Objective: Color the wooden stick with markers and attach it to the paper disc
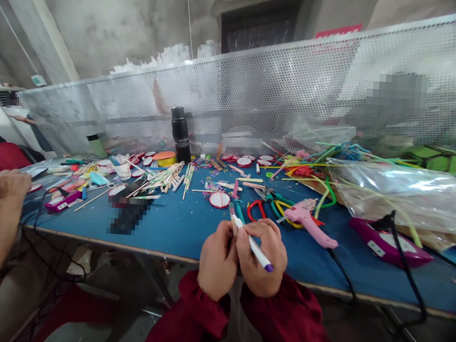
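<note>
My left hand (217, 259) is closed, pinching a narrow flat craft stick (232, 211) that points up and away from me. In my right hand (267, 252) is a white marker pen (259, 252) with a purple end toward me. Its other end touches or nearly touches the stick; I cannot tell which. Both hands meet just above the table's front edge. Beyond them lies a round white disc with a red rim (219, 200). A pink glue gun (312, 224) rests right of my right hand, beside red-handled pliers (256, 210).
The blue table (169, 234) carries loose sticks (168, 177), a black bottle (181, 135) and a purple box with a cable (389, 245). Clear plastic bags (398, 191) lie at right. A perforated metal screen (241, 99) stands behind. Another person's hand (12, 184) is at left.
</note>
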Tool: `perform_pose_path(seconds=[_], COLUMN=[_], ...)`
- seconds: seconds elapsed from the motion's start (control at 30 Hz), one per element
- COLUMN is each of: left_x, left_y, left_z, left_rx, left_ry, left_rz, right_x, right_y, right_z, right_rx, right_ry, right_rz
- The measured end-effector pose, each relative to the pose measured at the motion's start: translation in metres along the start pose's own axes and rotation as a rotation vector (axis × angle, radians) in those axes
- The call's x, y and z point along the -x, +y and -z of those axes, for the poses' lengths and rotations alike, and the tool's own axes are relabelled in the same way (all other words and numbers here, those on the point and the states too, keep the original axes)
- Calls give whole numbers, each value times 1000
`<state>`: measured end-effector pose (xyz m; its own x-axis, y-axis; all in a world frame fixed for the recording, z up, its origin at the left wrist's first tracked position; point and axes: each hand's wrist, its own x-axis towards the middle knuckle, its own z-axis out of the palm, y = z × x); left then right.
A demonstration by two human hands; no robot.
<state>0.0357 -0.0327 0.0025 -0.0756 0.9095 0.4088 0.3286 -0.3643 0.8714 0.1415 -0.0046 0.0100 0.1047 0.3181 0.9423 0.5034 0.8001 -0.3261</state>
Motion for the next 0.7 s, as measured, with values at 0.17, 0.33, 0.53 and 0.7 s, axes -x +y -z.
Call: perform_pose_path(seconds=[0.17, 0.33, 0.53, 0.7], left_x=[0, -1, 0, 0], left_y=[0, -1, 0, 0], left_z=[0, 0, 1, 1], left_rx=[9, 15, -7, -10], left_ry=[-14, -15, -19, -19], left_rz=[-3, -4, -6, -3], right_x=[-1, 0, -1, 0], right_y=[-1, 0, -1, -2], right_z=[0, 0, 0, 1], right_rx=[-2, -3, -10, 20], right_ry=[-6, -9, -12, 24], right_rz=[-6, -11, -25, -50])
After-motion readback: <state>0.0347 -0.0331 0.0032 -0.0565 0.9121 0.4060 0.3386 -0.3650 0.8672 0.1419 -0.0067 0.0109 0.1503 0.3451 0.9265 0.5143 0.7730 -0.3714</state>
